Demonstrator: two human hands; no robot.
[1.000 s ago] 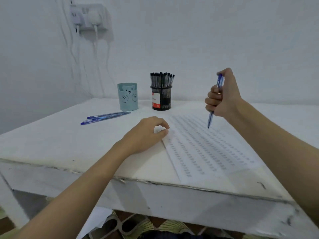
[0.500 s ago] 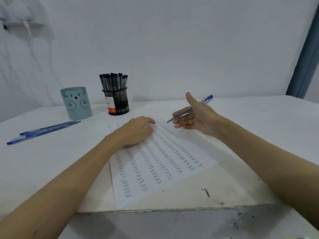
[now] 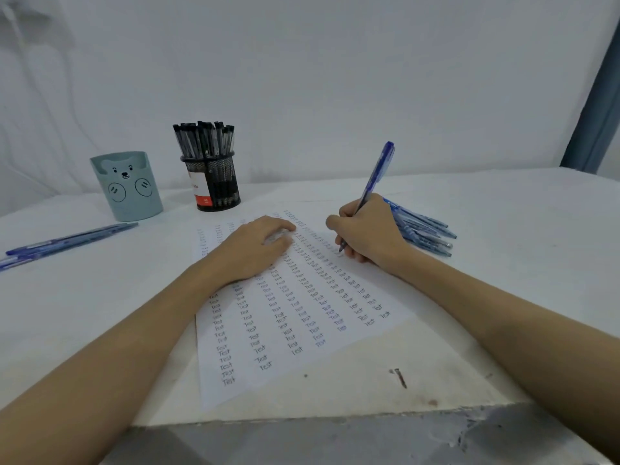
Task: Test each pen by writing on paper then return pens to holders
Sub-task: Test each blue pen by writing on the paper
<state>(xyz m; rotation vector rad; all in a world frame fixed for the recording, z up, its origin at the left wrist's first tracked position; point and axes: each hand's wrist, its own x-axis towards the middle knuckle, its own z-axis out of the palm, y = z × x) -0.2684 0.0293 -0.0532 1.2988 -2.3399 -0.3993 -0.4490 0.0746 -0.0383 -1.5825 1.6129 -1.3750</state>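
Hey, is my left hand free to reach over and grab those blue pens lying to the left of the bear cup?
Probably yes. Your left hand rests flat on the paper, holding nothing, and bare table lies between it and the loose blue pens. Lifting it would leave the paper unpinned.

One head-worn wide-angle view looks forward and down, close over a white table (image 3: 503,229), toward a wall (image 3: 335,78) behind it.
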